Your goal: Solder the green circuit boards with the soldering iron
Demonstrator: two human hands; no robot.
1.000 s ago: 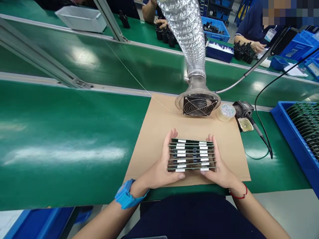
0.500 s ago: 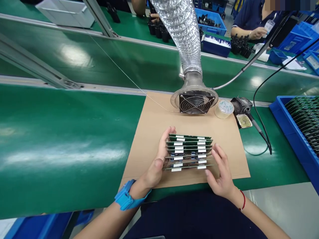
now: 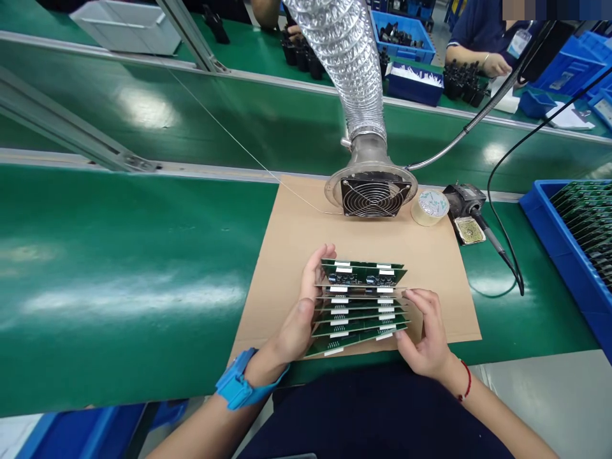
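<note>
Several green circuit boards (image 3: 361, 309) with white connectors stand on edge in a row on a brown cardboard sheet (image 3: 282, 255). My left hand (image 3: 299, 319) cups their left ends, its fingers reaching toward the far boards and its thumb by the nearer ones. At the right ends, my right hand (image 3: 425, 328) spans the nearer boards between bent fingers and thumb. The nearest board leans toward me, and a gap separates the two farthest boards from the others. My left fingers are partly hidden behind the board ends.
A fan on a foil duct (image 3: 373, 194) hangs beyond the boards. Behind them are a tape roll (image 3: 430, 208) and a soldering iron in its holder (image 3: 478, 220). At right stands a blue crate (image 3: 549, 236) of circuit boards. Co-workers sit across the green bench (image 3: 119, 274).
The nearer boards have fanned out toward me, and a gap has opened behind the two farthest boards. My right fingers have lowered slightly along the right ends.
</note>
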